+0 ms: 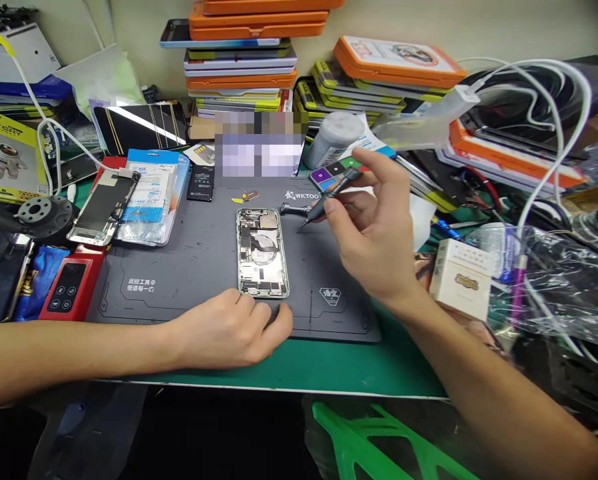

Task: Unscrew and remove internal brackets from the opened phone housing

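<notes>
An opened phone (263,257) lies on the dark grey mat (179,280), its internal parts facing up. My left hand (233,327) rests at the phone's bottom edge with its fingers curled under; whether it holds anything is hidden. To the right of the phone, my right hand (373,227) is raised over the mat, its fingers wrapped round a dark screwdriver (329,200) whose thin tip points down and left. A second dark tool (293,209) lies between the phone and that tip. Small copper and yellow pieces (249,197) lie above the phone.
A detached screen (103,207) lies on packets at left, near a red device (73,288). A black battery (201,183) is at the mat's upper edge. Stacked boxes (243,80) stand behind. A white carton (461,279) and white cables (569,147) are at right.
</notes>
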`<state>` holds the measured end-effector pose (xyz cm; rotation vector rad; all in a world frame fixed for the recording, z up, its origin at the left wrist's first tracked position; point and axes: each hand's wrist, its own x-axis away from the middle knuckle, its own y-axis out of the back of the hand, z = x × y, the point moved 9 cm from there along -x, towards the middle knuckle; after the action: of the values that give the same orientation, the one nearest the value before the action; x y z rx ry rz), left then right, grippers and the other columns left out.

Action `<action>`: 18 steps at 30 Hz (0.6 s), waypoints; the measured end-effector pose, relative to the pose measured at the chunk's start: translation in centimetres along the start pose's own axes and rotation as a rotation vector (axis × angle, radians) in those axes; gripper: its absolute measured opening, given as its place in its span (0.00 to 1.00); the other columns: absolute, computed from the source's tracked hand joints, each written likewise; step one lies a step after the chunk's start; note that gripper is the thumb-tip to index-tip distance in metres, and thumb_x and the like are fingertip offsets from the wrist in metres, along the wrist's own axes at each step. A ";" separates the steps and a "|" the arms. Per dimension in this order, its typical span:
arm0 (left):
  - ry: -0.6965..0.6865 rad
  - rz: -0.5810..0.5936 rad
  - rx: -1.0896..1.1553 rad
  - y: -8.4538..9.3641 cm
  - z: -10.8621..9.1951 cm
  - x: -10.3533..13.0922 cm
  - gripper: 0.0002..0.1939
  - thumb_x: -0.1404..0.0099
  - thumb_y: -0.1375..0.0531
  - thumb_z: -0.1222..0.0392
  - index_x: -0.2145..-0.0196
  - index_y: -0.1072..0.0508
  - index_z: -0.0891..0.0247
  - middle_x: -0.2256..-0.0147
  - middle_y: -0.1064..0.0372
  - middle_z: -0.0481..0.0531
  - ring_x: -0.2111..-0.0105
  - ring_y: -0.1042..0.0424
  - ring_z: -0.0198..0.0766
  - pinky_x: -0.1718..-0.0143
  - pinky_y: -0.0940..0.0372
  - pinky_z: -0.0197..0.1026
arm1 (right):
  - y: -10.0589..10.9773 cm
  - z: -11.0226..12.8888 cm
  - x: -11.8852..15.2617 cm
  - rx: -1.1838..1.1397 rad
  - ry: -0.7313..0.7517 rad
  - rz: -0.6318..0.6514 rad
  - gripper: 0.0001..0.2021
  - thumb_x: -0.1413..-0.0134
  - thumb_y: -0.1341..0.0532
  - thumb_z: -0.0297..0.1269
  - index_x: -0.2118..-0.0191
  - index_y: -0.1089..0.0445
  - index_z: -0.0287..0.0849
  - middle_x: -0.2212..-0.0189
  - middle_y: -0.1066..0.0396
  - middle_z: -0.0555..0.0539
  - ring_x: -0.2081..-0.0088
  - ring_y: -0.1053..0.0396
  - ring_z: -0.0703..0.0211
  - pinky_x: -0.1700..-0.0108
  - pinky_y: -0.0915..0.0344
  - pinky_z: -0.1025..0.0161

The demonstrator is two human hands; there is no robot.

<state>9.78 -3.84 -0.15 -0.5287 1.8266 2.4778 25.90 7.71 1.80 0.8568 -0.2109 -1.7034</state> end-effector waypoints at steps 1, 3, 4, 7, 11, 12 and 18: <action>-0.001 0.002 -0.001 0.0 0.0 0.0 0.18 0.26 0.46 0.57 0.47 0.28 0.75 0.74 0.34 0.49 0.78 0.35 0.35 0.79 0.45 0.40 | -0.1 -0.2 0.0 0.006 0.001 -0.003 0.25 0.33 0.43 0.43 0.33 0.46 0.55 0.42 0.35 0.40 0.52 0.25 0.47 0.55 0.23 0.48; -0.003 0.005 -0.003 0.0 0.0 0.0 0.18 0.26 0.46 0.57 0.47 0.28 0.75 0.74 0.34 0.49 0.78 0.35 0.35 0.79 0.45 0.40 | -0.1 -0.6 -0.1 -0.009 0.007 -0.026 0.23 0.33 0.43 0.43 0.35 0.44 0.53 0.42 0.35 0.39 0.52 0.25 0.46 0.56 0.22 0.47; -0.003 0.006 -0.004 0.0 0.0 0.0 0.18 0.26 0.46 0.57 0.47 0.28 0.75 0.74 0.33 0.49 0.78 0.35 0.35 0.79 0.45 0.40 | 0.0 -0.7 -0.1 -0.024 0.014 -0.042 0.23 0.33 0.43 0.42 0.35 0.43 0.52 0.42 0.36 0.39 0.52 0.25 0.46 0.56 0.22 0.47; -0.006 0.005 0.002 0.0 0.0 0.1 0.18 0.26 0.46 0.57 0.47 0.28 0.75 0.73 0.33 0.50 0.78 0.34 0.35 0.79 0.44 0.40 | 0.4 -0.8 -0.2 -0.040 0.041 -0.069 0.22 0.32 0.44 0.43 0.35 0.43 0.54 0.38 0.38 0.38 0.50 0.26 0.44 0.57 0.21 0.45; -0.008 -0.003 0.000 -0.1 0.0 0.0 0.18 0.26 0.46 0.57 0.47 0.28 0.75 0.74 0.33 0.49 0.78 0.34 0.35 0.80 0.44 0.39 | 1.1 -0.1 -0.1 -0.008 0.098 -0.111 0.21 0.31 0.46 0.42 0.36 0.43 0.61 0.36 0.39 0.41 0.47 0.27 0.40 0.54 0.22 0.41; -0.007 -0.004 0.000 -0.1 0.0 0.0 0.18 0.26 0.46 0.57 0.47 0.28 0.75 0.74 0.33 0.49 0.78 0.34 0.35 0.80 0.44 0.39 | 1.3 0.1 -0.1 -0.001 0.107 -0.129 0.20 0.31 0.46 0.41 0.36 0.43 0.60 0.36 0.39 0.41 0.47 0.27 0.41 0.53 0.22 0.41; 0.004 -0.046 -0.006 0.1 0.0 0.0 0.18 0.27 0.44 0.58 0.48 0.27 0.77 0.75 0.36 0.47 0.79 0.35 0.34 0.80 0.45 0.40 | 0.7 0.8 0.2 0.029 0.097 -0.059 0.23 0.34 0.42 0.38 0.36 0.41 0.51 0.41 0.36 0.38 0.49 0.26 0.45 0.54 0.22 0.46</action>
<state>9.70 -3.88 -0.03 -0.5705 1.7882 2.4545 25.92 7.12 2.65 0.9734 -0.1462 -1.7118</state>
